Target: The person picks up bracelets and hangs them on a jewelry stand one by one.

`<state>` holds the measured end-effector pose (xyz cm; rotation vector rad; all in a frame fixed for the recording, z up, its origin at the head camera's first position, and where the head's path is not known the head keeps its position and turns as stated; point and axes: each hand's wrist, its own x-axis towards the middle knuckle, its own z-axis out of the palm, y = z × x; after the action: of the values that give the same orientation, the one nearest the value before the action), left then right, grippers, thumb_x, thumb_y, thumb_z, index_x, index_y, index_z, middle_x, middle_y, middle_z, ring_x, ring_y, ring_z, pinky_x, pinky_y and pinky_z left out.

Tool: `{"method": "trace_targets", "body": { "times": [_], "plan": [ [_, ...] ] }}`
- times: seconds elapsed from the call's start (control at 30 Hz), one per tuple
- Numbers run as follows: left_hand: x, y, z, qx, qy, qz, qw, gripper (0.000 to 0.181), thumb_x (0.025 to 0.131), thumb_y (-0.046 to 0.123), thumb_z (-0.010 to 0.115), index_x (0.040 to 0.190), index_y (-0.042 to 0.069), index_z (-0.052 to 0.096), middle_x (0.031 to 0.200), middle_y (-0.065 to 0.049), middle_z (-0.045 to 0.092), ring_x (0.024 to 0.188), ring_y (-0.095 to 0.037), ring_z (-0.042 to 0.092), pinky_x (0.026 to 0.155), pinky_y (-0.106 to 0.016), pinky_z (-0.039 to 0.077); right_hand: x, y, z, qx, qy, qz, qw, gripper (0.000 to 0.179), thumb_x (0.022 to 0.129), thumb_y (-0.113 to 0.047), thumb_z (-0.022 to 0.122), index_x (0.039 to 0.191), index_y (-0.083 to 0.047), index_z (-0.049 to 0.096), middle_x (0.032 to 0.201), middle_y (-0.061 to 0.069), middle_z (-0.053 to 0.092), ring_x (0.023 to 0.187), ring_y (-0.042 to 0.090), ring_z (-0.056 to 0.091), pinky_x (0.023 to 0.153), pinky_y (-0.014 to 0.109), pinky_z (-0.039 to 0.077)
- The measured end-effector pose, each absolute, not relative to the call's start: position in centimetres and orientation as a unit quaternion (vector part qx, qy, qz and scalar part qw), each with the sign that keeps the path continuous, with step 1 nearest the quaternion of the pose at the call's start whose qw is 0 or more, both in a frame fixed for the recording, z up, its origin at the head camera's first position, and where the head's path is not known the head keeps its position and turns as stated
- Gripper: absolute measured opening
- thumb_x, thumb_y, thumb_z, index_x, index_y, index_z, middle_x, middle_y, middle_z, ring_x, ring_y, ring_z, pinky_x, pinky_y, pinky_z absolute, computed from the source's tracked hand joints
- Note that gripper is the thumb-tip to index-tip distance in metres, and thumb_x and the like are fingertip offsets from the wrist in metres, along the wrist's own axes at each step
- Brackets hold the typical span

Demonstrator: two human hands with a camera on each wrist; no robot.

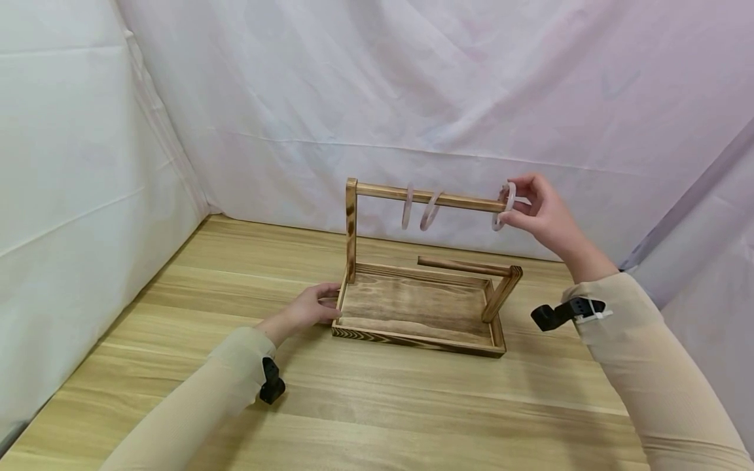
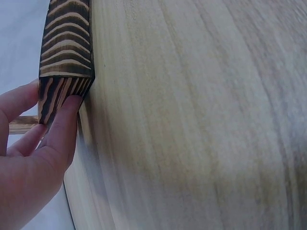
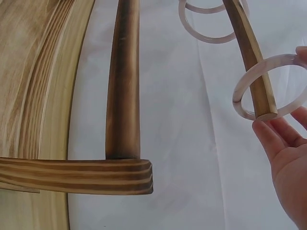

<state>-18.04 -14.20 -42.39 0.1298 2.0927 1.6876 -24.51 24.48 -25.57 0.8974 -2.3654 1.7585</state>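
Observation:
A dark-grained wooden display rack (image 1: 406, 339) stands on the table, with a tray base and two bars on posts. My left hand (image 1: 303, 309) grips the tray's left end, fingers and thumb on either side of the wall (image 2: 67, 50). At the free right end of the upper bar (image 1: 459, 201), my right hand (image 1: 546, 216) pinches a pale, translucent bangle (image 3: 283, 60). The bar's tip passes through this ring. Two more pale bangles, one upright (image 1: 407, 208) and one slanted (image 1: 430, 212), hang farther left on the same bar.
The lower bar (image 1: 459, 264) carries no rings and points left from the right post (image 1: 502, 294). White cloth (image 1: 330, 118) hangs behind and at both sides. Wood-grain tabletop (image 1: 377, 405) stretches in front of the rack.

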Motion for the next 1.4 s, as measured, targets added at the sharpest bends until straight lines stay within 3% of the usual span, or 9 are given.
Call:
{"method": "trace_targets", "body": {
  "times": [1.0, 1.23, 1.4],
  "plan": [
    [-18.2, -14.0, -42.6, 0.046, 0.755, 0.616, 0.221, 0.064, 0.089, -0.007, 0.054, 0.144, -0.008, 0.022, 0.145, -0.030, 0.030, 0.131, -0.043, 0.038, 0.096, -0.037, 0.051, -25.4, 23.2, -24.5, 0.298, -0.818, 0.489, 0.059, 0.042, 0.084, 0.002, 0.064, 0.121, 0.000, 0.043, 0.108, 0.002, 0.052, 0.102, 0.011, 0.054, 0.089, 0.009, 0.045],
    [-18.3, -14.0, -42.8, 0.044, 0.757, 0.613, 0.222, 0.064, 0.089, -0.005, 0.054, 0.145, -0.007, 0.022, 0.146, -0.029, 0.030, 0.131, -0.042, 0.038, 0.096, -0.038, 0.051, -25.3, 22.9, -24.2, 0.282, -0.838, 0.463, 0.055, 0.044, 0.085, -0.002, 0.065, 0.122, -0.009, 0.043, 0.110, 0.001, 0.051, 0.105, 0.006, 0.054, 0.090, 0.007, 0.044],
    [-18.2, -14.0, -42.8, 0.040, 0.757, 0.613, 0.222, 0.065, 0.089, -0.005, 0.055, 0.145, -0.006, 0.022, 0.146, -0.028, 0.030, 0.131, -0.042, 0.039, 0.096, -0.038, 0.051, -25.3, 22.8, -24.0, 0.281, -0.845, 0.453, 0.051, 0.049, 0.085, -0.002, 0.064, 0.127, -0.005, 0.040, 0.112, -0.001, 0.048, 0.106, 0.006, 0.052, 0.089, 0.006, 0.043]
  ]
}}
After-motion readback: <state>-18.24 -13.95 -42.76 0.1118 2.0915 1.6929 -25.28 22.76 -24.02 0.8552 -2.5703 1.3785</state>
